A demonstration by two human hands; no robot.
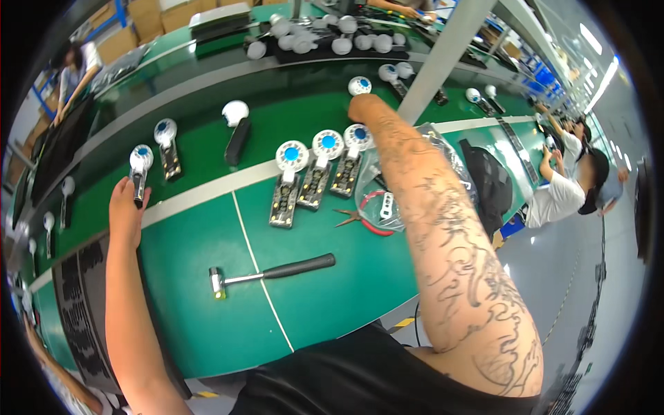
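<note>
So from the head view, the left hand point(125, 207) had its fingers curled in around the lower end of a slim dark-bodied device with a round white plastic head and blue centre point(141, 159), right by the green belt's pale, smooth edge strip point(207, 189). The right hand point(364, 108) was out over the belt at a similar white disc-shaped head with a blue middle point(360, 85) (its fingers were hidden, so I can't tell how open they were or if they gripped it). Three matching units with bumpy, see-through-looking bodies point(315, 185) lay side by side between the hands. Nearer the person, a hammer with a shiny metal shaft and matte black grip point(301, 265) lay on the smooth green tabletop point(197, 325). Red-handled metal pliers point(377, 229) sat by a crinkly clear plastic bag point(395, 220).
</note>
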